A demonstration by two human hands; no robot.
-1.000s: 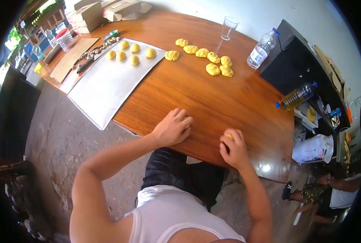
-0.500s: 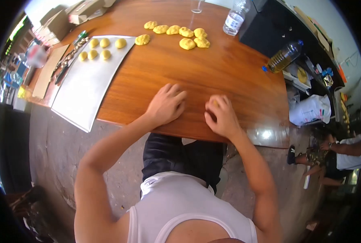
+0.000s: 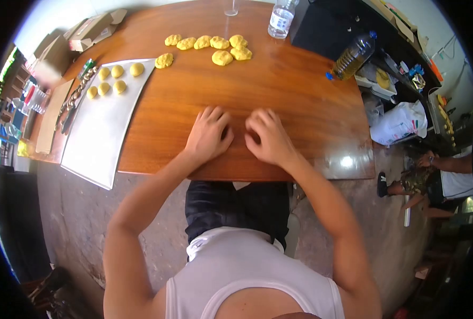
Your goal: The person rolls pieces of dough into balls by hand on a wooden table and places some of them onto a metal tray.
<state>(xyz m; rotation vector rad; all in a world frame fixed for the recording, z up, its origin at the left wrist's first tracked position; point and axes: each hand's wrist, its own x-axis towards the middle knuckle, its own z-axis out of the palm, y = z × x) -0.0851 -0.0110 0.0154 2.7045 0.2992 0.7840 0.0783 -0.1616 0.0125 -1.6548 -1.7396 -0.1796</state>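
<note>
My left hand [image 3: 210,134] rests on the wooden table with its fingers curled down; whatever lies beneath its palm is hidden. Close beside it, my right hand [image 3: 269,136] is cupped against the wood over a small dough ball, which its fingers now cover. A short gap separates the two hands. Beyond them several rough yellow dough pieces [image 3: 222,57] lie in a loose group. To the left, several smooth round dough balls [image 3: 119,86] sit at the far end of a metal baking tray [image 3: 95,138].
A water bottle [image 3: 281,20] and a clear glass [image 3: 231,8] stand at the back. An oil bottle [image 3: 351,57] leans near the right edge. Cardboard boxes [image 3: 90,32] are at the far left. A white bag [image 3: 401,123] and a seated person [image 3: 454,175] are on the right.
My right hand has moved left, nearer my left hand. The yellow dough glimpsed between its fingers is now hidden. The view has shifted slightly, while the dough on tray and table stays put.
</note>
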